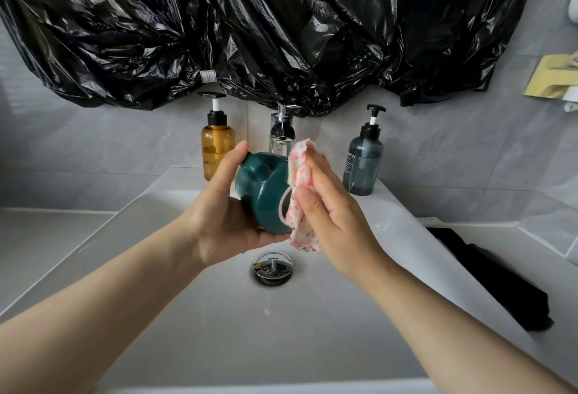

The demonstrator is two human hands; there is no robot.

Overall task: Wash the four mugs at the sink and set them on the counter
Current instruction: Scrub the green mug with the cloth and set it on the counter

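- The drain (pixel 273 269) sits in the floor of the white sink (pixel 250 331); everything below is placed from it.
- Directly above the drain, clear of the basin floor, the left hand (pixel 225 221) grips a teal mug (pixel 266 196). Its fingers are curled under the body and its thumb lies along the base end.
- The mug lies on its side, mouth turned to the right and handle facing up toward the camera.
- Above and just right of the drain, the right hand (pixel 334 221) pinches a white cloth (pixel 298 174) with coloured dots and presses it against the mug's rim. The cloth drapes over the mouth's edge and hangs below the mug.
- The two hands are close together, meeting at the mug, and both forearms reach in over the near rim.
- Open basin floor lies all around the drain, widest toward the near edge.
- Behind the drain, the chrome tap (pixel 282 131) stands on the back ledge, just behind the mug.
- Behind and left of the drain stands an amber pump bottle (pixel 218 146); behind and right stands a blue-grey pump bottle (pixel 362 165). Both are apart from the hands.
- Right of the drain, past the sink's right rim, dark fabric (pixel 488 278) lies on the counter (pixel 547 300).
- High behind the drain, a black plastic sheet (pixel 281 24) hangs over the wall, its lower edge touching the tap's top.
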